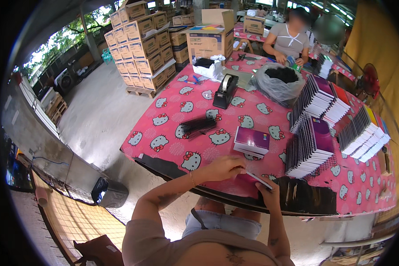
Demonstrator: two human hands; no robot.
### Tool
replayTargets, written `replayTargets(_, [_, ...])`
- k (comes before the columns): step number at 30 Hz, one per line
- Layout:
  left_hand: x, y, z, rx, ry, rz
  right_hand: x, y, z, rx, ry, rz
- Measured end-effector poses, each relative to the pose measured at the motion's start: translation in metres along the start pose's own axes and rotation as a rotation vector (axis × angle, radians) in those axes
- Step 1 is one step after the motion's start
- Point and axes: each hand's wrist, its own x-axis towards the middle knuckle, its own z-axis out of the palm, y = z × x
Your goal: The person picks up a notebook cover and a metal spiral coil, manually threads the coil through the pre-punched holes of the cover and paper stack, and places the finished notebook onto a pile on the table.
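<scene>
At the table's near edge, my right hand (pixel 271 191) grips a thin notebook (pixel 258 178) with white pages and a purple-pink cover, held tilted. My left hand (pixel 228 167) is closed in a pinch at the notebook's far left edge; what its fingertips hold is too small to make out. Just beyond lies a short stack of purple-covered notebooks (pixel 252 141) with white page edges. To the left of that stack, a bundle of black spiral coils (pixel 198 127) rests on the pink patterned tablecloth (pixel 159 119).
Spiral-bound notebooks (pixel 309 144) stand in tall stacks on the right, with more stacks (pixel 363 135) beyond. A black tape dispenser (pixel 226 92), a plastic bag of black coils (pixel 279 84) and a carton (pixel 206 44) sit farther back. Across the table a co-worker (pixel 288 40) handles something green.
</scene>
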Motion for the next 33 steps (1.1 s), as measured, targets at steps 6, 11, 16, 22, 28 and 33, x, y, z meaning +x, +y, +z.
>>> replayTargets(6, [0.005, 0.007, 0.004, 0.270, 0.184, 0.181, 0.001, -0.013, 0.004, 0.022, 0.011, -0.006])
replayTargets(11, [0.007, -0.004, 0.003, 0.073, 0.068, 0.052, 0.004, -0.002, 0.000, -0.002, 0.014, -0.008])
replayTargets(16, [0.004, -0.005, 0.006, 0.059, 0.099, 0.033, 0.002, -0.013, 0.003, -0.003, 0.003, 0.010])
replayTargets(22, [0.004, 0.002, 0.002, 0.093, 0.010, -0.033, -0.002, -0.019, 0.002, 0.071, 0.025, 0.078])
replayTargets(28, [-0.004, 0.041, 0.047, 0.878, 0.242, -0.044, -0.004, -0.034, 0.017, 0.240, 0.198, 0.133])
replayTargets(33, [-0.006, 0.020, 0.027, 0.628, 0.005, -0.125, -0.007, -0.018, 0.015, 0.228, 0.148, 0.080])
